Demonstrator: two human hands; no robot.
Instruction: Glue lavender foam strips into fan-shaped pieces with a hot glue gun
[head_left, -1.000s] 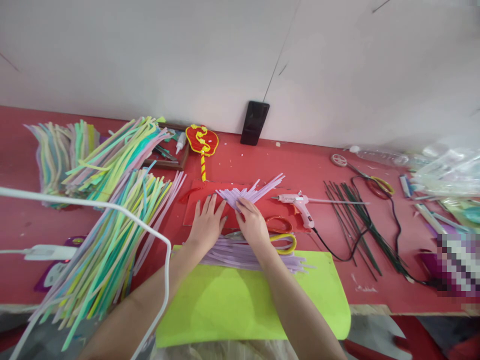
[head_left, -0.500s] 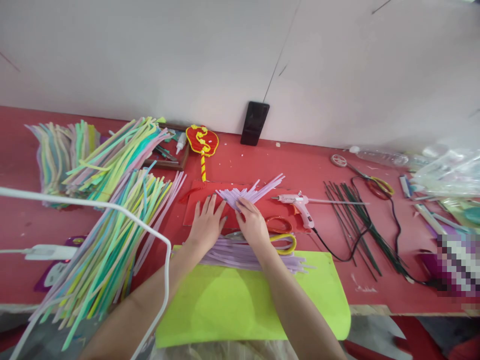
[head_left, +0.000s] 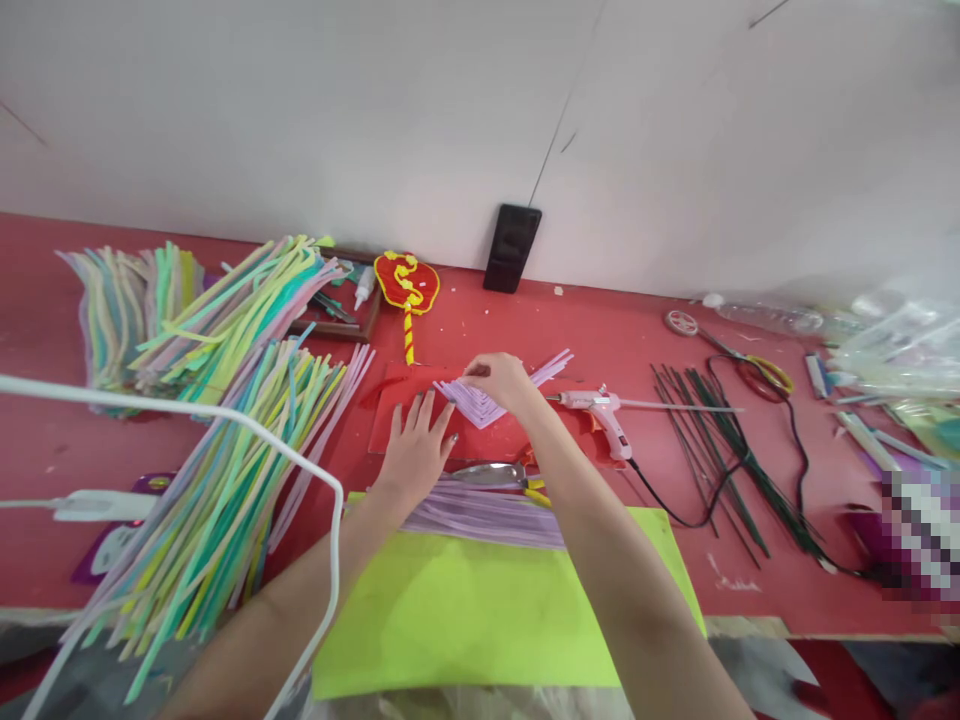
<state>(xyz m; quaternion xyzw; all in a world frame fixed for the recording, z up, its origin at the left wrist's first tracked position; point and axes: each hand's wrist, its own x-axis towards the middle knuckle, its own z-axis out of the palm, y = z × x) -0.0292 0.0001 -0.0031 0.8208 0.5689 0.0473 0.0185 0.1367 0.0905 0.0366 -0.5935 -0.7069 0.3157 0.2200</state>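
Purple pipe cleaners (head_left: pixel 480 405), bent and nested into a V, lie on a red board (head_left: pixel 386 425). My left hand (head_left: pixel 415 445) rests flat on the board with spread fingers, its fingertips at the left side of the V. Over the V's upper part, my right hand (head_left: pixel 499 378) is closed in a pinch on the ends of the purple pipe cleaners; its palm hides part of them. Below the board, scissors (head_left: pixel 491 474) with red and yellow handles lie by a row of straight purple pipe cleaners (head_left: pixel 480 520), partly under my right forearm.
A pink glue gun (head_left: pixel 600 408) lies right of the board, its black cord trailing rightward. Green stems (head_left: pixel 720 440) lie farther right. Multicoloured pipe cleaners (head_left: pixel 225 470) cover the left. A white cable (head_left: pixel 225 408) crosses there. A phone (head_left: pixel 512 248) leans on the wall.
My right hand has moved up from the lower tip of the V to its upper ends, uncovering the nested bends. My left hand stays nearly in place.
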